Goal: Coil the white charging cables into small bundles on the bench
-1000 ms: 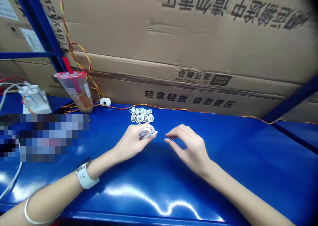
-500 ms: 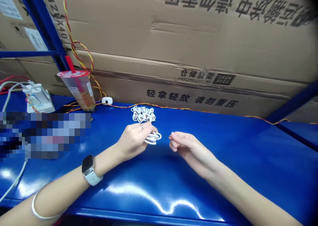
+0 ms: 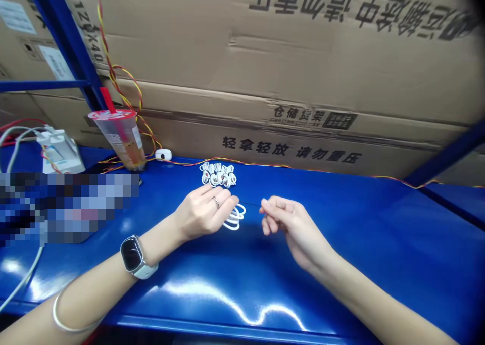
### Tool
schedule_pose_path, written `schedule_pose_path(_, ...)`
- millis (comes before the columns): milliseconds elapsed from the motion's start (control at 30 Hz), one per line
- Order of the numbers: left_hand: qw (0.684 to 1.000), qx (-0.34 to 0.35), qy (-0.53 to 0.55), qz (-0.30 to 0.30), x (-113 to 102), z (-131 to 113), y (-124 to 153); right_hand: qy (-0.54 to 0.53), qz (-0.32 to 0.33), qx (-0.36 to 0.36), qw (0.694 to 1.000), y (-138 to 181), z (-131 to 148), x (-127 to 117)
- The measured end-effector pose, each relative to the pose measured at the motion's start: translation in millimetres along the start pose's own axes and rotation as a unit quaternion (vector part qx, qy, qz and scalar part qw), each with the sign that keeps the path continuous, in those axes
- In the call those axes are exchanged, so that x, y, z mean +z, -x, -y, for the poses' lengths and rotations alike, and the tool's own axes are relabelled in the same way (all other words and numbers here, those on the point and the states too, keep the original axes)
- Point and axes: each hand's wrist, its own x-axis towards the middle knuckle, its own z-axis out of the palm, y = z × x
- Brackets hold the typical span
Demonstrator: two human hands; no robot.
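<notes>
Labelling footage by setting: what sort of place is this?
Probably a storeroom or warehouse corner, though only this spot shows: large printed cardboard boxes stand behind a blue worktop, and a slanting blue post suggests metal shelving.

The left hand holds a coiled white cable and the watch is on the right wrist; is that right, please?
Not quite: the watch is on the left wrist, as the head view shows; the left hand holds a coiled white cable.
</notes>
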Motion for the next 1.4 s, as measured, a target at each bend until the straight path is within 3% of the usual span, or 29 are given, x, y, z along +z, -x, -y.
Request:
schedule_pose_path(133,0.999,-0.026,0.024,0.025,2.5,-0.8,5.0,0.03,-0.018,-0.038,0.999,0.0,0.2,-1.0)
schedule_pose_path(233,0.987,-0.099,0.108,0.059,5.5,-2.3,11.2,0.102,-0.023,-0.068,0.992,-2.7,-0.3,-5.0)
schedule_pose_path(333,0.929,-0.232,0.262,0.116,7.3,-2.7,12.2,0.223,0.016,-0.081,0.971,-8.1,2.4,-13.2)
schedule_pose_path(400,0.854,-0.34,0.363,0.155,7.3,-1.8,8.8,0.279,0.054,-0.075,0.956,-12.0,7.1,-20.2)
schedule_pose_path(467,0.754,-0.447,0.45,0.167,6.6,0.0,4.1,0.293,0.094,-0.057,0.95,-14.8,12.8,-26.6)
schedule_pose_path(567,0.551,-0.569,0.601,0.105,5.9,3.5,-0.4,0.266,0.188,0.005,0.946,-15.9,17.7,-31.0)
schedule_pose_path(667,0.346,-0.61,0.712,0.027,7.3,6.4,0.5,0.252,0.275,0.072,0.925,-12.8,13.7,-26.1)
schedule_pose_path(733,0.256,-0.624,0.739,0.01,9.3,6.8,2.3,0.29,0.295,0.075,0.907,-8.9,7.4,-19.5)
schedule_pose_path(767,0.226,-0.633,0.74,0.009,10.3,6.4,3.0,0.323,0.293,0.058,0.898,-6.8,4.1,-16.1)
schedule_pose_path(833,0.194,-0.656,0.73,0.015,11.7,4.4,2.9,0.4,0.269,0.006,0.876,-2.9,-1.4,-10.3)
schedule_pose_path(1033,0.166,-0.692,0.702,0.025,11.0,-4.8,-2.9,0.527,0.198,-0.09,0.822,1.4,-7.8,-5.9)
schedule_pose_path(1267,0.138,-0.661,0.736,0.047,12.7,-14.2,-0.2,0.519,0.131,-0.118,0.837,-0.6,-8.9,-5.7)
schedule_pose_path(1400,0.135,-0.649,0.747,0.055,12.5,-15.8,0.3,0.53,0.179,-0.109,0.822,-0.7,-10.6,-5.8)
